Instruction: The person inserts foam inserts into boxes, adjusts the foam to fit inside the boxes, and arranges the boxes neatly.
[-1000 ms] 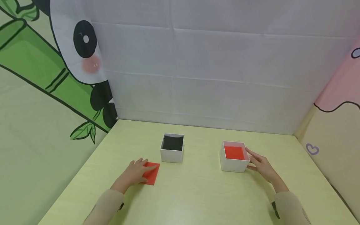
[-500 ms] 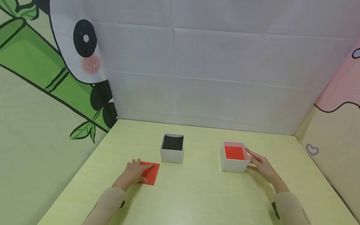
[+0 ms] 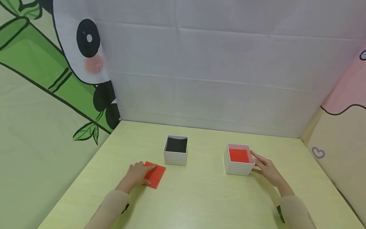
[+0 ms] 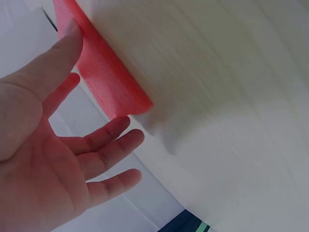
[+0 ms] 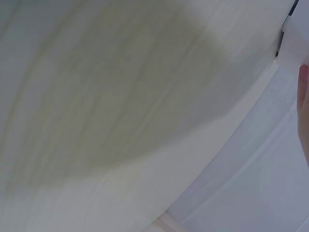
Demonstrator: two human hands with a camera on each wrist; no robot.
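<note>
Low in the frame, left of centre, the left hand (image 3: 136, 173) lies with a spread, flat grip on the red square (image 3: 154, 176) on the table (image 3: 194, 203); since a second ago the square has turned slightly, so it is being slid. Right of centre, the right hand (image 3: 267, 170), fingers straight, touches the white box with red lining (image 3: 238, 163). Farther back, the white box with black lining (image 3: 175, 154) holds nothing visible.

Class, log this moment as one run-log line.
left hand: lifting red square edge | right hand: touching red-lined box | black-lined box: untouched

No legible text anywhere
</note>
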